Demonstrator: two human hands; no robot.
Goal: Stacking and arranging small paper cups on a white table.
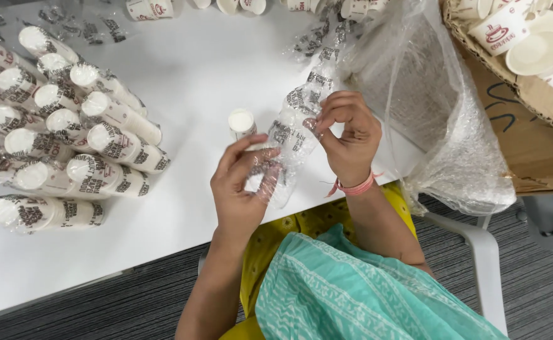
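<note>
My left hand point(242, 186) pinches the lower end of a clear printed plastic sleeve point(292, 129) near the front edge of the white table point(188, 69). My right hand point(346, 135) grips the same sleeve a little higher up, fingers curled around it. A short stack of white paper cups point(242, 123) stands just behind my left hand, partly hidden by the sleeve. The sleeve runs up and away toward the table's far side.
Many wrapped stacks of cups point(68, 141) lie piled at the left of the table. A large clear plastic bag point(427, 107) sits to the right, beside a cardboard box point(522, 69) of loose cups. More cups point(150, 9) stand along the far edge.
</note>
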